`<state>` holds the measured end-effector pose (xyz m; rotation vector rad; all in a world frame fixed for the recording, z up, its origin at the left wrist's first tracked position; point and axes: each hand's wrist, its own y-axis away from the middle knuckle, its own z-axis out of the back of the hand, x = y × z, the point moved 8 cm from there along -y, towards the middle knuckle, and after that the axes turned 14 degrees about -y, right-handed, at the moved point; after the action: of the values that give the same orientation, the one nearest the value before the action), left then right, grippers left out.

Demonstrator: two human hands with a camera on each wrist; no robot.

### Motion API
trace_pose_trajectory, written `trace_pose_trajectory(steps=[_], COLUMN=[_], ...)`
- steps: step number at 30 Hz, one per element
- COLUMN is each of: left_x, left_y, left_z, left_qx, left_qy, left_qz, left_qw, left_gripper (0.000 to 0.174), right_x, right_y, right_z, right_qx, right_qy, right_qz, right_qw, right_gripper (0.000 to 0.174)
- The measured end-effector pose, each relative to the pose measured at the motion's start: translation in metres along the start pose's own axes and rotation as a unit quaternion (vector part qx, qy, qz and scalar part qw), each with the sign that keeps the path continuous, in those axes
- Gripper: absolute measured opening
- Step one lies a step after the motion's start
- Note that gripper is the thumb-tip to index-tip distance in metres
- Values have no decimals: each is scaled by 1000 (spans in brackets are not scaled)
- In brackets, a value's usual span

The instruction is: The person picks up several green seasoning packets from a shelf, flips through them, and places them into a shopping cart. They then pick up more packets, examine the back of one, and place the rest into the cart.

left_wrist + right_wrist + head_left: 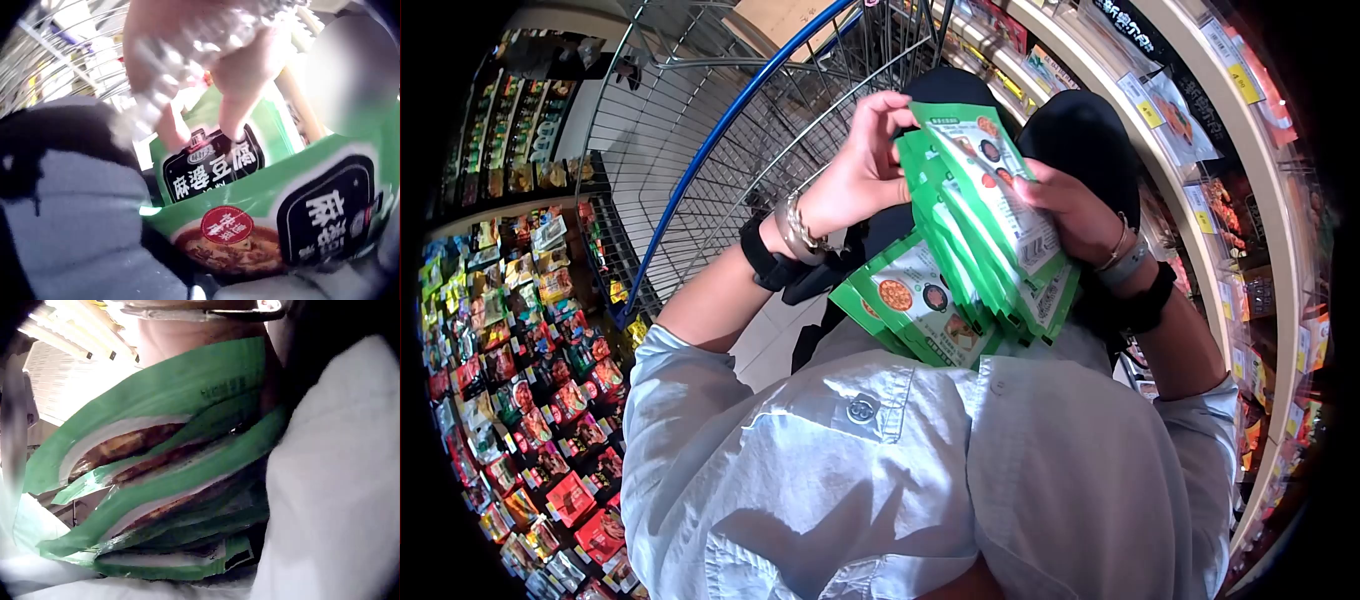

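Observation:
A fanned stack of green mapo tofu sauce packets [990, 190] is held over the lap, printed backs up in the head view. My left hand [862, 165] pinches the stack's upper left edge between thumb and fingers. On the opposite side, my right hand [1072, 205] grips the stack with its thumb over the top packet. More green packets [915, 295] lie on the lap below, against the shirt. In the left wrist view, the fingertips [232, 122] press on a packet with a black label [212, 164]. Layered packet edges [181, 487] fan out in the right wrist view.
A wire shopping cart [690, 110] with a blue bar stands ahead on the left. Shelves with price tags [1200, 205] run close along the right. Rows of colourful packaged goods [530, 390] fill the left side. Dark-clothed knees [1085, 125] are raised behind the packets.

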<state>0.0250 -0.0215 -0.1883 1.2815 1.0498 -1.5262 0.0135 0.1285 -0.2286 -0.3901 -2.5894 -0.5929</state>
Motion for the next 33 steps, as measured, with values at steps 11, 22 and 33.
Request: trace_pose_trajectory(steps=[11, 22, 33], left_x=[38, 20, 26], left_y=[-17, -29, -44], left_z=[-64, -93, -98], left_qx=[268, 273, 254], left_qy=[184, 248, 94], left_qz=[45, 53, 43], left_qw=[945, 928, 962], left_gripper=[84, 71, 86], right_x=[-2, 34, 19], right_y=[-7, 70, 91], right_z=[7, -17, -43], right_qx=[-75, -116, -258], right_qy=[90, 265, 516], right_qz=[134, 201, 222], right_qw=[984, 936, 786], right_gripper=[51, 51, 105])
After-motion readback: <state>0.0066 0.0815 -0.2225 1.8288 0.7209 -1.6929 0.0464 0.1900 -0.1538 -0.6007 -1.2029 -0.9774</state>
